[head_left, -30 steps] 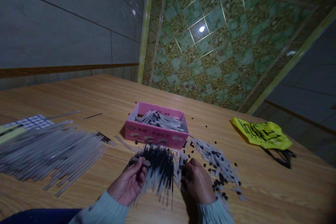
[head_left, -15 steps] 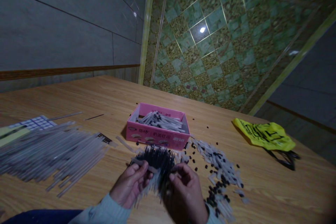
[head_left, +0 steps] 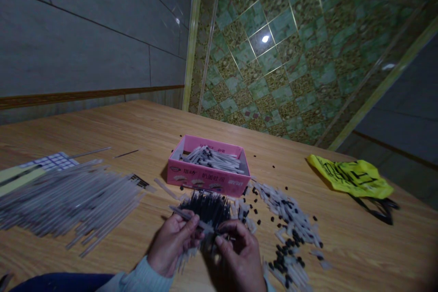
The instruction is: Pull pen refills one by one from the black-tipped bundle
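Observation:
My left hand (head_left: 176, 239) pinches a translucent plastic tube (head_left: 181, 212), which slants down to the right. At the tube's right end, my right hand (head_left: 241, 251) has thumb and fingertips pressed together around a small dark piece; its kind is hard to make out. Beneath and just beyond both hands lies a heap of thin black-ended sticks (head_left: 205, 203), like pen refills, partly covered by the fingers. Right behind the heap stands a pink open box (head_left: 208, 178), with many white sticks with black ends (head_left: 215, 159) inside.
Long clear tubes (head_left: 99, 212) are spread on the left of the wooden table, beside a checkered cloth (head_left: 56, 160). Short translucent pieces (head_left: 287, 212) and small black caps (head_left: 290, 246) are scattered to the right. Farther right lies a yellow bag (head_left: 352, 178) with black straps.
My right fingers have come up to the right end of the tube in my left hand; half a second ago they were blurred and lower. The view has shifted slightly.

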Available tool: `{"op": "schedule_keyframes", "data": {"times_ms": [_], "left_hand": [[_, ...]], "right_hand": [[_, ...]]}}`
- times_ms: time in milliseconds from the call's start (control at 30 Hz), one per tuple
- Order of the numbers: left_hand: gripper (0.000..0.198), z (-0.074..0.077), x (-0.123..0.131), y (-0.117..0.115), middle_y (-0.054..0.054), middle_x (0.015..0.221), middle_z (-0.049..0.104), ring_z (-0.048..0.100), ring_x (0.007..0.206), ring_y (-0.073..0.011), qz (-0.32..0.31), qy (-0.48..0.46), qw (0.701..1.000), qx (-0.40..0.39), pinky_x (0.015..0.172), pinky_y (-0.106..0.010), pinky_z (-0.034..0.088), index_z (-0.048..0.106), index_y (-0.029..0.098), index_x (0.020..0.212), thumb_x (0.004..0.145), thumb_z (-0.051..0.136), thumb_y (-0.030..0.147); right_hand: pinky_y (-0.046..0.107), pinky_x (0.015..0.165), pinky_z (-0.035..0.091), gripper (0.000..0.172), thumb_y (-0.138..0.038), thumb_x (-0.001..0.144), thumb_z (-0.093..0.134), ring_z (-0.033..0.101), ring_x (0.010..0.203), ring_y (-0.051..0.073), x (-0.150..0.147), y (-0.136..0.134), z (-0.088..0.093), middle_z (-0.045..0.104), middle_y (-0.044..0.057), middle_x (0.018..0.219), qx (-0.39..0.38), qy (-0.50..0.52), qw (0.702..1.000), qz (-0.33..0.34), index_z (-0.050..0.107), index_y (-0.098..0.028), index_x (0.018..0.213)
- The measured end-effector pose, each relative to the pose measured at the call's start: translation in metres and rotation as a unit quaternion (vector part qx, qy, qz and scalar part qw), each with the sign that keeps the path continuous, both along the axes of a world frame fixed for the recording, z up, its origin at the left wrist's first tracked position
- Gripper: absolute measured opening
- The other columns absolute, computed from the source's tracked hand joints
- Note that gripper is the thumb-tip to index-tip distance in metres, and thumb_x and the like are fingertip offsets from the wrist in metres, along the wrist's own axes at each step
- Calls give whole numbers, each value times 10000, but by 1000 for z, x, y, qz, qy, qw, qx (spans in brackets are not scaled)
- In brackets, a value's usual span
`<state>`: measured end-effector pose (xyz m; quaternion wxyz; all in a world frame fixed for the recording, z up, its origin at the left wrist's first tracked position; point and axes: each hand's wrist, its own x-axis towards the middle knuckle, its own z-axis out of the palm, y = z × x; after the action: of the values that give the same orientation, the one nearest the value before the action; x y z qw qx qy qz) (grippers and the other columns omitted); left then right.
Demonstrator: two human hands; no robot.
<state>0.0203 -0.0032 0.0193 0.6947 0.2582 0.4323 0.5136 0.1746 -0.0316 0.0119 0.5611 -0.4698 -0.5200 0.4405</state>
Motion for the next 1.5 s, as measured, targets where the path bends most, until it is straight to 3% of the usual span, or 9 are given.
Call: {"op": "schedule_keyframes", "data": {"times_ms": [467, 633, 767, 900, 967, 1100, 1267, 1500], "left_hand": [[418, 2, 0, -2, 9, 561, 664, 613, 505, -109, 4, 16, 1000, 5, 475, -198, 454, 472, 180, 781, 558, 777, 357], [384, 3, -1, 0, 11, 575, 662, 619, 514, -109, 4, 9, 1000, 6, 478, -193, 451, 472, 180, 786, 591, 762, 339], [390, 3, -1, 0, 16, 575, 655, 620, 515, -108, 9, 2, 1000, 1, 472, -189, 448, 470, 180, 788, 585, 768, 328], [397, 3, -2, -1, 18, 566, 652, 617, 514, -109, 14, -4, 1000, 5, 461, -185, 443, 470, 179, 783, 574, 776, 323], [384, 3, -2, -1, 17, 565, 651, 613, 512, -106, 12, -5, 1000, 8, 459, -184, 443, 470, 176, 780, 587, 769, 319], [369, 2, -2, -1, 17, 548, 647, 602, 494, -94, 8, -6, 1000, 8, 450, -173, 434, 469, 173, 774, 600, 763, 315], [379, 3, -2, -2, 20, 557, 650, 611, 500, -101, 8, -9, 1000, 5, 459, -179, 440, 462, 182, 773, 590, 770, 307], [398, 3, 1, -1, 11, 553, 659, 615, 500, -111, 16, 4, 1000, 1, 467, -187, 445, 476, 181, 760, 557, 782, 334]], "right_hand": [[225, 524, 415, 142, -276, 703, 675, 515, 559, 128, 2, 0, -2, 574, -1, 635, -6, -20, 1000, 14, 608, -168, 765], [219, 514, 422, 219, -316, 709, 677, 519, 575, 133, 6, 2, 3, 574, 0, 645, -11, 48, 999, 7, 640, -173, 871], [223, 488, 423, 242, -330, 723, 667, 528, 583, 138, 6, 5, -6, 612, 40, 719, -45, 110, 993, 10, 692, -170, 903], [187, 447, 388, 176, -294, 752, 659, 475, 473, 80, 2, 8, -15, 549, -14, 576, -79, 250, 964, 35, 668, -148, 851], [188, 461, 402, 183, -298, 756, 664, 509, 474, 80, 1, 9, -14, 589, -3, 594, -83, 277, 956, 45, 626, -148, 853], [210, 475, 425, 261, -351, 740, 682, 601, 515, 127, 2, 9, -8, 668, 66, 668, -104, 221, 968, 54, 564, -140, 841], [181, 411, 371, 237, -321, 657, 750, 473, 424, 72, -1, 6, -9, 546, -36, 524, -70, 195, 978, 3, 609, -141, 718], [236, 440, 444, 243, -233, 560, 800, 522, 450, 109, -8, 3, -7, 591, -15, 546, -63, 232, 971, 9, 646, -154, 731]]}}
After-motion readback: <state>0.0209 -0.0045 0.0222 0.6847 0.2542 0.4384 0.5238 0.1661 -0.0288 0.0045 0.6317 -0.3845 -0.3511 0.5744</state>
